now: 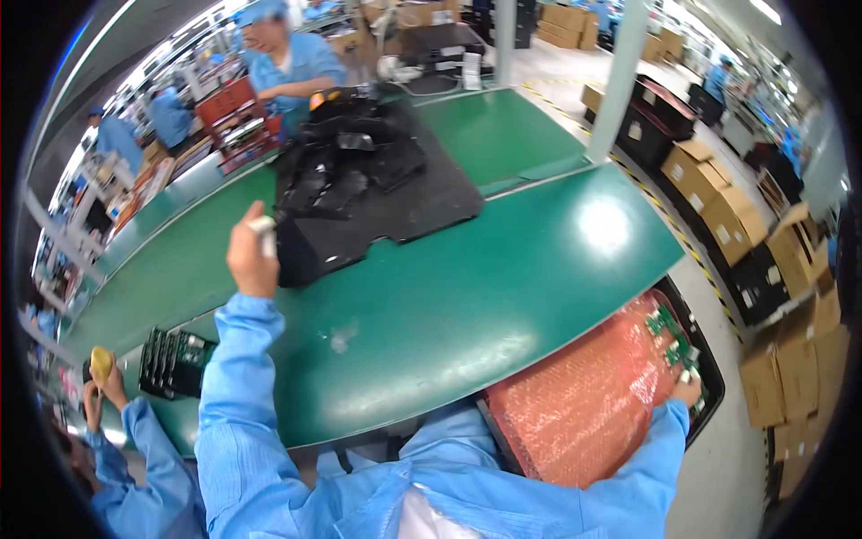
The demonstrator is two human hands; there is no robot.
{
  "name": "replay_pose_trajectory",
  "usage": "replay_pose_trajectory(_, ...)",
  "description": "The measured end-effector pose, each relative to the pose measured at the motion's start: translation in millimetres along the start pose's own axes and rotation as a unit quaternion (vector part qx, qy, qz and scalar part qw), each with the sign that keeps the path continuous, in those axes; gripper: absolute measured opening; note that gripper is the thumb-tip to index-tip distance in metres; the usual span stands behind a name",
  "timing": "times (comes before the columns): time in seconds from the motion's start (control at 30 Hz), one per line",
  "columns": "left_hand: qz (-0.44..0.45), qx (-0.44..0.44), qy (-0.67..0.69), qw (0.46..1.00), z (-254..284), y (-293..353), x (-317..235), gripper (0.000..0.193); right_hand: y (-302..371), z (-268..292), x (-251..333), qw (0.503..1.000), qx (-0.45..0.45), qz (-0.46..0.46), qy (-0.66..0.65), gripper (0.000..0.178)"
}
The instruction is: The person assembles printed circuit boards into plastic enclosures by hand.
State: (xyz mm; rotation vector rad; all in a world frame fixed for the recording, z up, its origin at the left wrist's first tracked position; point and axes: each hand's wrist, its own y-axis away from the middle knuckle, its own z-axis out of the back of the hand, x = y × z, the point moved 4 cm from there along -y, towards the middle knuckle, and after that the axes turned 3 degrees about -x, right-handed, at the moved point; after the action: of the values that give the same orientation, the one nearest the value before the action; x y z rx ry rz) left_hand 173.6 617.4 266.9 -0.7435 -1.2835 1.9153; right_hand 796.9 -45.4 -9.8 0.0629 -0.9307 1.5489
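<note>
My left hand (254,256) is raised over the left part of the green table, fingers closed, with a white cover on one fingertip. A dark flat piece (296,254) sits against those fingers at the corner of the black mat (431,193); its outline blends into the mat. Low on the right, my right hand (687,389), with white fingertip covers, is closed at a cluster of green circuit boards (669,332). These boards lie on pink bubble wrap (575,395) in a black bin (714,373). My fingertips partly hide the board they grip.
Black plastic parts (346,153) are heaped on the mat. A black rack of boards (171,364) stands at the left, near a co-worker's hands (106,391) holding a yellow object. Another person (292,67) is across the table (503,269). Cardboard boxes (732,220) line the right-hand floor.
</note>
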Motion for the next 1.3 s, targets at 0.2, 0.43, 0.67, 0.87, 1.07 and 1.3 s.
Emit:
replay_pose_trajectory(0.2, -0.046, 0.147, 0.042, 0.987, 81.5, 64.6, -68.9, 0.042, -2.1, -9.5, 113.6, 0.879, 0.09, -0.146, -0.445, 0.036)
replay_pose_trajectory(0.43, 0.09, 0.364, 0.022, 0.927, 66.7, 53.7, -37.4, 0.112, 83.8, 21.3, 457.5, 0.719, 0.281, -0.04, -0.634, 0.03)
replay_pose_trajectory(0.67, 0.064, 0.505, 0.047, 0.86, 38.9, 73.6, -22.5, 0.124, 277.3, -5.3, 655.7, 0.54, 0.539, -0.011, -0.646, 0.027)
replay_pose_trajectory(0.87, 0.033, 0.513, 0.037, 0.857, 44.5, 82.7, -36.6, 0.124, 337.5, 8.3, 703.2, 0.503, 0.585, -0.014, -0.636, 0.025)
replay_pose_trajectory(1.07, 0.452, 0.21, 0.576, 0.648, 62.8, 72.7, -2.9, 0.111, 356.4, 47.5, 690.2, 0.551, 0.588, 0.079, -0.587, 0.029)
replay_pose_trajectory(1.3, 0.505, 0.178, 0.625, 0.568, 61.0, 86.0, -10.8, 0.073, 360.1, 62.1, 693.0, 0.53, 0.607, 0.071, -0.588, 0.03)
